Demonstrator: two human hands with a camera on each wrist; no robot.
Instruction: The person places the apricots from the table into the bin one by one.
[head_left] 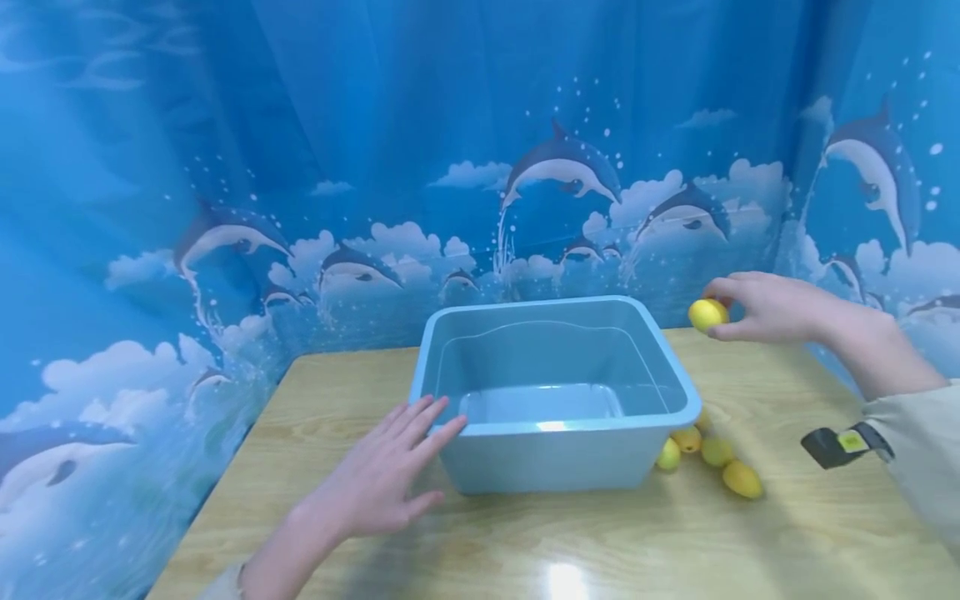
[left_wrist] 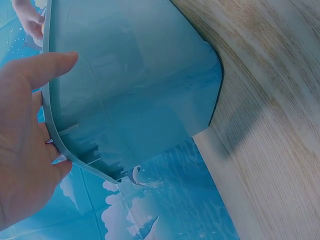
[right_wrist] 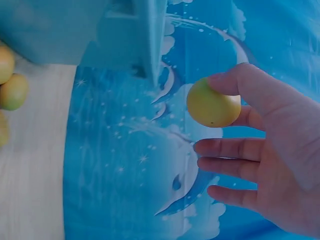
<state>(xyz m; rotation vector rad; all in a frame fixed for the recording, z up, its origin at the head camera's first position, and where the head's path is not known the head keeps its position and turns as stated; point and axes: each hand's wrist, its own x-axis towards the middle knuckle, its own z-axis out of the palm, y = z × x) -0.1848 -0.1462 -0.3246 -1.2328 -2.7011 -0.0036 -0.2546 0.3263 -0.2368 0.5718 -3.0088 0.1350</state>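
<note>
A light blue plastic bin (head_left: 555, 458) stands on the wooden table, its inside bare in the head view. My left hand (head_left: 382, 479) rests at the bin's near left corner, fingers fairly straight over the rim (left_wrist: 48, 107) and thumb apart from them along the outer side. Above the table, right of the bin, my right hand (head_left: 780, 308) pinches a yellow lemon (head_left: 707, 315) between thumb and index finger. The right wrist view shows this lemon (right_wrist: 213, 104) tinged green, with the other fingers spread below it. Several more lemons (head_left: 741, 480) lie against and near the bin's right side.
The wooden table (head_left: 337, 408) carries the bin and the loose lemons. A blue curtain (head_left: 420, 125) printed with dolphins hangs along the back and sides. From the right sleeve (head_left: 918, 450) juts a black strap (head_left: 832, 447) with a yellow label.
</note>
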